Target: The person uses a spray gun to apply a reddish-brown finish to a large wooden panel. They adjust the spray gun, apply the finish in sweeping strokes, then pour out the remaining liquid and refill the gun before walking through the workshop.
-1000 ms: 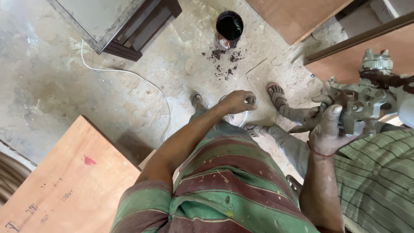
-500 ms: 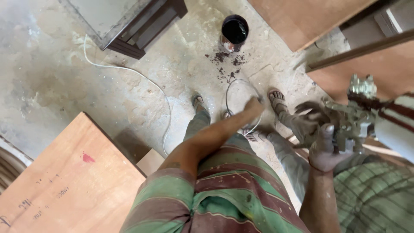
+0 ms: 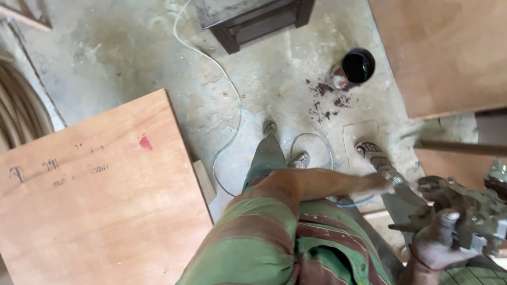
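My right hand (image 3: 435,245) at the lower right is closed around a grimy grey metal tool (image 3: 475,214) with several knobs and levers. My left arm, in a green striped sleeve, stretches across my body to the right. My left hand (image 3: 381,183) lies at the tool's near end, beside a flat grey metal part (image 3: 404,198). It is blurred, so its grip is unclear. Below the arm, on the concrete floor, I see feet in sandals (image 3: 371,151).
A large plywood sheet (image 3: 100,206) fills the lower left and another plywood sheet (image 3: 443,53) the upper right. A black can (image 3: 358,66) stands by dark spilled bits. A white cable (image 3: 224,74) runs past a dark wooden stand (image 3: 259,24). A thin hose loop (image 3: 312,138) lies by the feet.
My left hand has reached farther right, up to the tool's near end. The view has swung left, so the tool and my right hand now sit lower right.
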